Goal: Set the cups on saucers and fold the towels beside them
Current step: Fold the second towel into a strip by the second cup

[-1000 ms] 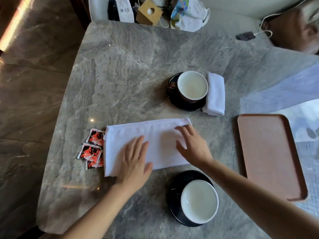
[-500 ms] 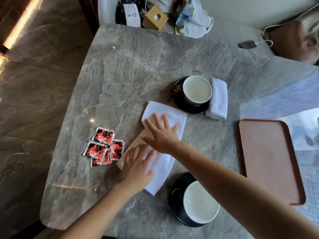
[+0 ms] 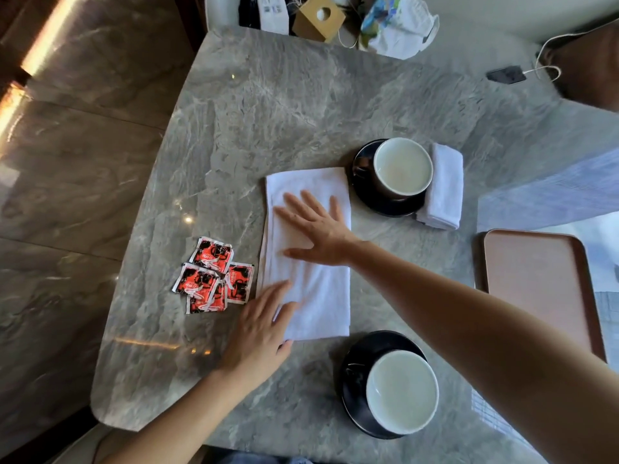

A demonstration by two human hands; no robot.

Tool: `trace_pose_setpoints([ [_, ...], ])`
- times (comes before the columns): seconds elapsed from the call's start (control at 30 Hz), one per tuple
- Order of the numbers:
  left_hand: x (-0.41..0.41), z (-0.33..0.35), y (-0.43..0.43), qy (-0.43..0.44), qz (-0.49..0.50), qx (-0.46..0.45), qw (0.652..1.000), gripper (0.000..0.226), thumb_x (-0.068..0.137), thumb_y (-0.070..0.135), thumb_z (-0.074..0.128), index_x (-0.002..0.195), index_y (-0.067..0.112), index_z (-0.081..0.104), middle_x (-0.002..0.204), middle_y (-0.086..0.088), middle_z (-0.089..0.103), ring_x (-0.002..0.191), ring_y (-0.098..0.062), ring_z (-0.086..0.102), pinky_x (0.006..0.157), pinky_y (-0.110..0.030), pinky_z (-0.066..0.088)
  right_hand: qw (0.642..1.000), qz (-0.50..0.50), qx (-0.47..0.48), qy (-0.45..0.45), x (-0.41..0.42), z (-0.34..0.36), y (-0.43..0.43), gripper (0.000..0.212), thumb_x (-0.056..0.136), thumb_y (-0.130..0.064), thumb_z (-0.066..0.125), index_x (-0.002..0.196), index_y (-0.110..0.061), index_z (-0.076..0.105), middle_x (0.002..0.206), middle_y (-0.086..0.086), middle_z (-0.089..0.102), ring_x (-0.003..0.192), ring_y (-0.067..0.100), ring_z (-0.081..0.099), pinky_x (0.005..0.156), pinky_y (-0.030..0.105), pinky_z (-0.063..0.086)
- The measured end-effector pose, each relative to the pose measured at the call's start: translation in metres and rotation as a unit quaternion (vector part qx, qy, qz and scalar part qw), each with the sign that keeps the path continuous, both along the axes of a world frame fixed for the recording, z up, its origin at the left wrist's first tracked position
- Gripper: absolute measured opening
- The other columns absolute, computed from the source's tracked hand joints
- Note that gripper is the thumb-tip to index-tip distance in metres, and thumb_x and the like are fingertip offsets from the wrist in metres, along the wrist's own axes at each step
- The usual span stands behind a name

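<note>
Both cups already sat on dark saucers: the far cup [image 3: 403, 166] at upper right of centre, with a folded towel [image 3: 443, 185] touching its saucer [image 3: 385, 200] on the right, and the near cup [image 3: 402, 391] on its saucer [image 3: 351, 380] at lower centre. By my judgement half the folding was done — the second towel [image 3: 318, 296] lay in the middle of the frame as a long upright strip, not yet folded small or set beside the near cup.

The right hand [image 3: 318, 226] pressed flat on the strip's upper half, fingers spread and gripping nothing; the left hand [image 3: 264, 323] lay open at its lower left edge, also holding nothing.

A second earlier the towel lay as a wide band across the table [image 3: 268, 112]; half a second earlier it was slanted, mid-turn. It had since been swung upright, just right of the red packets [image 3: 212, 276].
</note>
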State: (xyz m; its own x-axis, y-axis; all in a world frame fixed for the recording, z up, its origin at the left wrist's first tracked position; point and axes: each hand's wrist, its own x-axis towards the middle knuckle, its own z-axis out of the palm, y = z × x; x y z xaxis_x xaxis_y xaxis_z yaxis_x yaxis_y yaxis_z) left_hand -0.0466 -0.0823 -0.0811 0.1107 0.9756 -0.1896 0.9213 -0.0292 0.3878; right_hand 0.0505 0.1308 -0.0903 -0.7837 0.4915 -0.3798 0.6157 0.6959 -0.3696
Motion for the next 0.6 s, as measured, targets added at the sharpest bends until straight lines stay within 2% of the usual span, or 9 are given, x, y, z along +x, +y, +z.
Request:
trace_pose_setpoints([
  [0.07, -0.003, 0.0, -0.001, 0.016, -0.025, 0.004, 1.0, 0.043, 0.059, 0.028, 0.076, 0.097, 0.017, 0.06, 0.142, -0.013, 0.047, 0.131, -0.028, 0.045, 0.104, -0.04, 0.042, 0.999, -0.03, -0.032, 0.005, -0.008, 0.014, 0.002, 0.073, 0.085, -0.05, 0.057, 0.148, -0.031, 0.023, 0.158, -0.002, 0.017, 0.147, 0.022, 0.006, 0.111, 0.064, 0.007],
  [0.1, -0.005, 0.001, -0.001, 0.023, -0.038, 0.005, 0.999, 0.04, 0.059, 0.029, 0.077, 0.093, 0.017, 0.06, 0.143, -0.013, 0.047, 0.132, -0.029, 0.045, 0.104, -0.041, 0.043, 0.996, -0.063, -0.056, 0.027, -0.011, 0.023, 0.003, 0.064, 0.086, -0.044, 0.059, 0.143, -0.027, 0.035, 0.152, 0.001, 0.031, 0.143, 0.022, 0.021, 0.11, 0.059, 0.019],
  [0.17, -0.008, 0.001, -0.002, 0.038, -0.06, 0.007, 0.997, 0.038, 0.057, 0.032, 0.079, 0.087, 0.018, 0.059, 0.142, -0.013, 0.048, 0.131, -0.028, 0.046, 0.1, -0.042, 0.046, 0.983, -0.132, -0.092, 0.093, -0.015, 0.041, 0.0, 0.038, 0.087, -0.033, 0.061, 0.122, -0.019, 0.056, 0.122, 0.004, 0.059, 0.118, 0.021, 0.053, 0.097, 0.043, 0.044],
  [0.2, -0.01, 0.002, -0.002, 0.045, -0.067, 0.008, 0.997, 0.038, 0.055, 0.034, 0.08, 0.084, 0.02, 0.058, 0.141, -0.012, 0.05, 0.129, -0.027, 0.048, 0.098, -0.042, 0.047, 0.978, -0.153, -0.097, 0.107, -0.013, 0.05, -0.005, 0.025, 0.087, -0.029, 0.061, 0.109, -0.018, 0.061, 0.106, 0.002, 0.066, 0.103, 0.021, 0.06, 0.086, 0.039, 0.05],
  [0.27, -0.013, 0.004, 0.002, 0.046, -0.069, 0.015, 0.996, 0.035, 0.053, 0.036, 0.08, 0.077, 0.023, 0.059, 0.137, -0.009, 0.054, 0.125, -0.024, 0.053, 0.095, -0.04, 0.047, 0.984, -0.145, -0.091, 0.059, -0.004, 0.063, -0.02, 0.013, 0.087, -0.029, 0.059, 0.092, -0.018, 0.064, 0.089, 0.0, 0.067, 0.091, 0.022, 0.063, 0.073, 0.033, 0.05],
  [0.37, -0.015, 0.004, 0.009, 0.042, -0.075, 0.043, 0.995, 0.025, 0.053, 0.032, 0.076, 0.07, 0.024, 0.06, 0.126, -0.004, 0.064, 0.114, -0.021, 0.061, 0.087, -0.036, 0.039, 0.991, -0.052, -0.1, -0.079, 0.019, 0.07, -0.053, 0.023, 0.087, -0.039, 0.058, 0.087, -0.017, 0.064, 0.097, 0.005, 0.068, 0.095, 0.026, 0.062, 0.077, 0.034, 0.051],
  [0.47, -0.016, 0.003, 0.014, 0.043, -0.069, 0.055, 0.995, 0.023, 0.051, 0.032, 0.077, 0.07, 0.026, 0.065, 0.12, -0.001, 0.067, 0.109, -0.02, 0.063, 0.084, -0.035, 0.032, 0.98, 0.029, -0.069, -0.186, 0.044, 0.068, -0.083, 0.035, 0.08, -0.049, 0.065, 0.095, -0.018, 0.064, 0.107, 0.006, 0.065, 0.103, 0.027, 0.06, 0.081, 0.035, 0.048],
  [0.6, -0.014, -0.001, 0.013, -0.033, 0.002, 0.056, 0.998, 0.012, 0.053, 0.026, 0.073, 0.063, 0.024, 0.067, 0.121, 0.004, 0.067, 0.11, -0.013, 0.063, 0.082, -0.03, 0.037, 0.977, 0.038, -0.03, -0.209, 0.052, 0.056, -0.109, 0.057, 0.075, -0.04, 0.073, 0.12, -0.012, 0.052, 0.121, 0.006, 0.055, 0.117, 0.024, 0.048, 0.083, 0.037, 0.048],
])
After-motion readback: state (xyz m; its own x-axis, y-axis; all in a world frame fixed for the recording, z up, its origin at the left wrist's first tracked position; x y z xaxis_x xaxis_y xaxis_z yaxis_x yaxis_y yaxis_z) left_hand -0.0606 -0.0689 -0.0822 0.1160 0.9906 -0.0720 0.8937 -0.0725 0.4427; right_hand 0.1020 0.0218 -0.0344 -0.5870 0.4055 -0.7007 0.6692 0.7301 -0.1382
